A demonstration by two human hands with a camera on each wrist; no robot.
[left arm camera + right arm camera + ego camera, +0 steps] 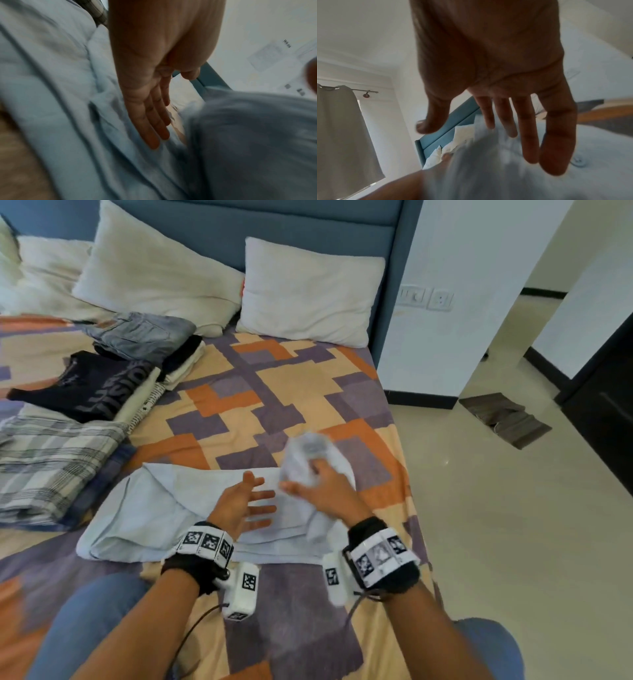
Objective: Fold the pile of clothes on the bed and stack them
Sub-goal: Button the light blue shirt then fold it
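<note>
Your left hand is held flat over the middle of the light blue garment, palm turned inward, fingers straight and spread, grasping nothing; the left wrist view shows the fingertips lying against the cloth. Your right hand is at the garment's right end, where a bunched part of the cloth stands raised and blurred just beyond your knuckles. The right wrist view shows those fingers extended and relaxed above the fabric, so they read as released, not clenched; whether any fingertip catches the cloth cannot be told through the blur. The garment lies across the near part of the bed, on the patterned bedspread of orange, purple and cream blocks, with its left portion already doubled over on itself. To your left, well apart from it, folded items lie in a row: a plaid shirt nearest you, then a black printed shirt lying on a cream item, then grey jeans atop a dark and a cream piece. Two white pillows lean on the blue headboard. On the floor to the right, beside the wall, lies a brown mat. Both wrists carry bands with black-and-white markers.
</note>
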